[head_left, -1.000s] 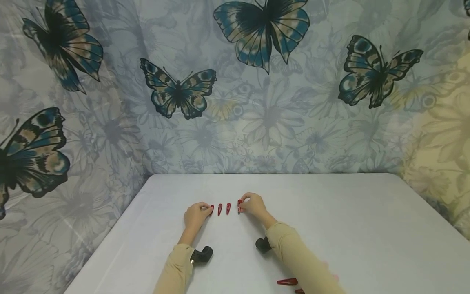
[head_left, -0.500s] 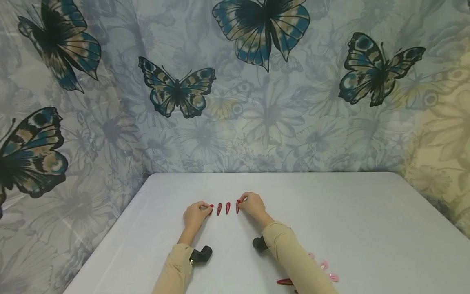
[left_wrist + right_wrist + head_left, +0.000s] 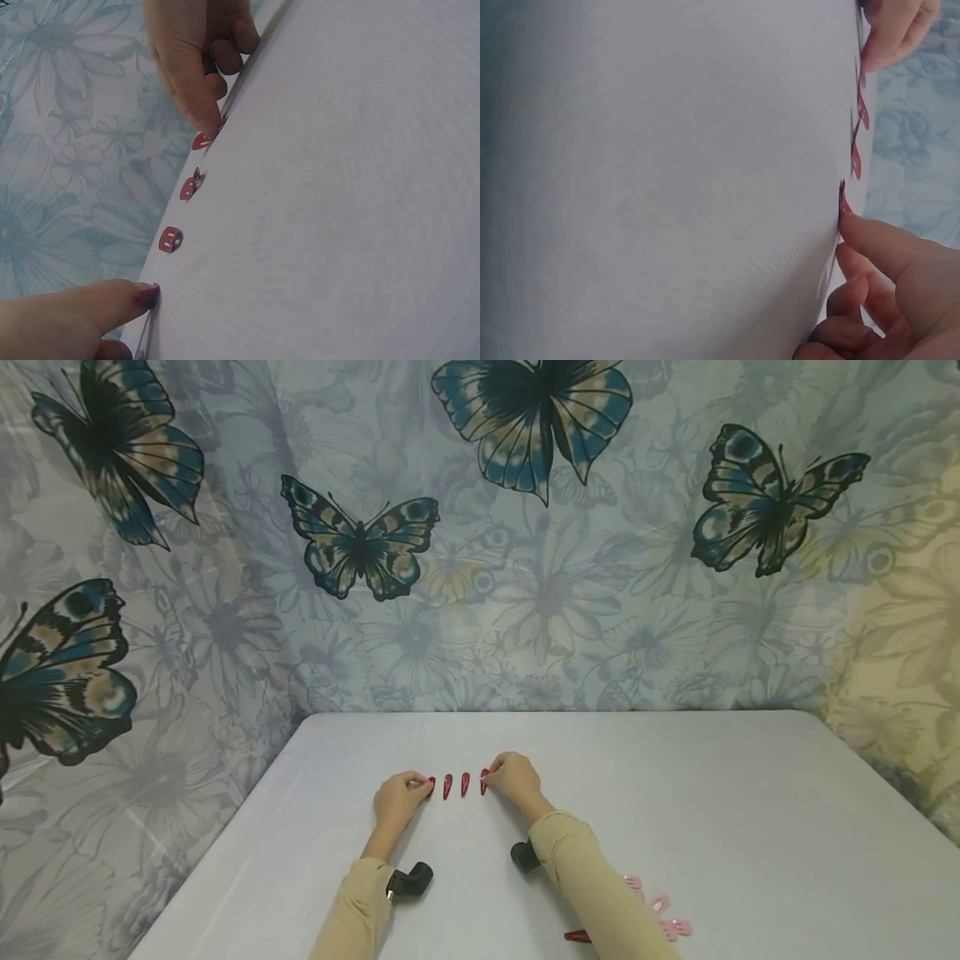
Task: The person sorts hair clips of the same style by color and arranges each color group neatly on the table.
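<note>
While a person in tan sleeves reaches across a white-topped desk (image 3: 750, 827), both hands are busy at a short line of red snap hair clips toward the desk's far edge, left of its centre. On the side nearest the desk's left edge, the left hand (image 3: 397, 797) keeps a narrow grip, thumb and fingertips pinching the leftmost red clip (image 3: 432, 783), which the digits partly cover. On the side nearest the desk's right edge, the right hand (image 3: 517, 781) pinches the rightmost red clip (image 3: 483, 784), its grip likewise narrow; the right wrist view shows the thumb at the clip and other fingers curled low against the desk. Between the hands, a second red clip (image 3: 447, 787) and a third red clip (image 3: 465, 785) lie side by side on the desk, apart from each other, tapered ends toward its near edge. In the near part of the desk, a separate red clip (image 3: 577, 936) sits partly hidden by the right sleeve (image 3: 607, 885), and pink snap clips (image 3: 677, 927) lie just toward the desk's right edge from there. A black wrist camera (image 3: 411, 882) juts from the left forearm over the desk. Beyond the desk's far edge rises a butterfly-print floral backdrop (image 3: 555, 585).
</note>
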A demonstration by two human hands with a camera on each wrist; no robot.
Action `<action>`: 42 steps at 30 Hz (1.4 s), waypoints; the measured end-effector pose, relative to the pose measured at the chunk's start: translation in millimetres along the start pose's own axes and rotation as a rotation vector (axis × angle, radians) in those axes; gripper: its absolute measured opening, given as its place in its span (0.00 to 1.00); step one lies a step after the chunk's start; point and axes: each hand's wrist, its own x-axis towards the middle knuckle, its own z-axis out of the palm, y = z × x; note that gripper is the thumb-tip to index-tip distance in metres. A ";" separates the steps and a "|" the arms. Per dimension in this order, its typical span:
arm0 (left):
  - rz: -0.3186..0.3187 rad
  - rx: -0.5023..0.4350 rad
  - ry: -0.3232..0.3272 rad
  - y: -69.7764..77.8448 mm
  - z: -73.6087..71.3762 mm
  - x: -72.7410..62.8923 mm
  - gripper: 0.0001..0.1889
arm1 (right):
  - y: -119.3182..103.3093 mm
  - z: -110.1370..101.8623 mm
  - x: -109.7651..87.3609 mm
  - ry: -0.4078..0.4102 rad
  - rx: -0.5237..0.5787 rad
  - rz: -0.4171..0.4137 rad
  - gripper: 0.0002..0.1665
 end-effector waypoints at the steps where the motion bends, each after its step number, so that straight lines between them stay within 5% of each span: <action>1: 0.001 -0.002 -0.001 0.4 -0.2 0.1 0.06 | -0.3 -0.2 0.0 0.001 -0.001 0.006 0.08; 42: 0.011 -0.020 0.008 -0.9 0.6 -1.5 0.06 | 3.0 -4.6 0.2 -0.041 -0.012 -0.002 0.11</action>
